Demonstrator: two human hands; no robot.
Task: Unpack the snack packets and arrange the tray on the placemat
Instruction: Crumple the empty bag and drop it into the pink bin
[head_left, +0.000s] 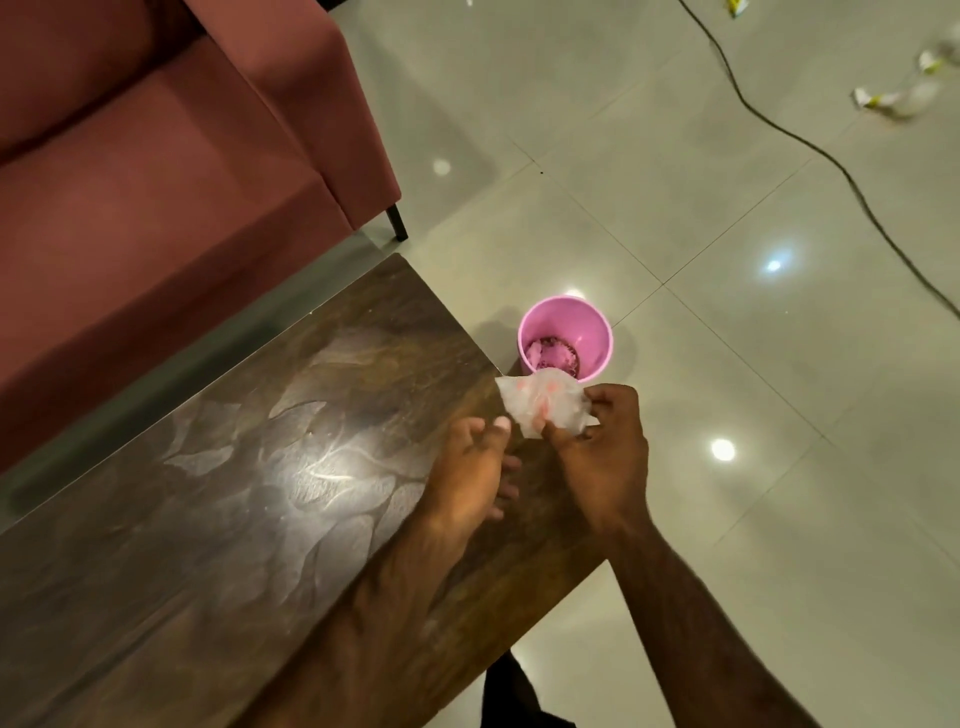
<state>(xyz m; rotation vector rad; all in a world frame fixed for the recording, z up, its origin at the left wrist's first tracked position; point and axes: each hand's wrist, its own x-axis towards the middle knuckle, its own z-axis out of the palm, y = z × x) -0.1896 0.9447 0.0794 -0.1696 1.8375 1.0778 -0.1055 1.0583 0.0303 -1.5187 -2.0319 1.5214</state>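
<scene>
My right hand (605, 457) pinches a crumpled white tissue (540, 402) with faint pink stains, held over the right corner of the dark wooden table (234, 493). Beside it, my left hand (475, 467) hovers with its fingers spread, and its thumb tip touches the tissue's left edge. On the floor just beyond the table corner stands a pink bin (566, 335) with scraps at its bottom; the tissue overlaps its near rim. No snack packets, tray or placemat are in view.
A dusky pink sofa (156, 156) runs along the table's far left side. A black cable (831, 156) crosses the glossy tiled floor at the right. Torn wrappers (898, 93) lie on the floor at the top right.
</scene>
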